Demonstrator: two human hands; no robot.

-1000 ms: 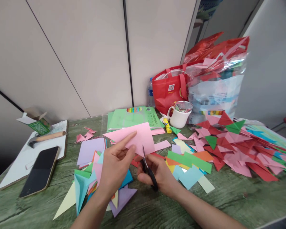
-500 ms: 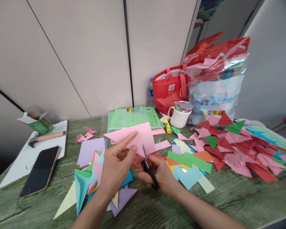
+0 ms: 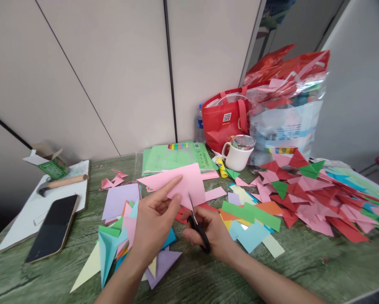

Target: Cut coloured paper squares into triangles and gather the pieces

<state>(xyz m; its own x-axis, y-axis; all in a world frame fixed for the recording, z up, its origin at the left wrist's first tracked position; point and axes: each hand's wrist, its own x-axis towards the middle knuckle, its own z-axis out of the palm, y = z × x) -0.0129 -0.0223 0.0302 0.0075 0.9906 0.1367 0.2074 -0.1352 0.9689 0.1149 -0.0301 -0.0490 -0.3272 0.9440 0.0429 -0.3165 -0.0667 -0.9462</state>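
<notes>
My left hand (image 3: 154,219) pinches a pink sheet of paper (image 3: 189,179), held up over the green table (image 3: 208,278), with the forefinger stretched along its face. My right hand (image 3: 212,232) grips black-handled scissors (image 3: 197,223); the blades point up and meet the sheet's lower edge. Under my hands lie loose coloured sheets and folded triangles (image 3: 113,245).
A phone (image 3: 52,226) and a hammer (image 3: 61,183) lie on a clipboard at left beside a small green box (image 3: 48,162). A green paper pack (image 3: 177,156), glue stick (image 3: 221,167), white mug (image 3: 238,153), red bag (image 3: 226,120) and plastic bag (image 3: 286,109) stand behind. Folded pieces (image 3: 306,198) pile at right.
The scissor blades have closed a little further into the pink sheet's lower edge. Both hands stay almost in place.
</notes>
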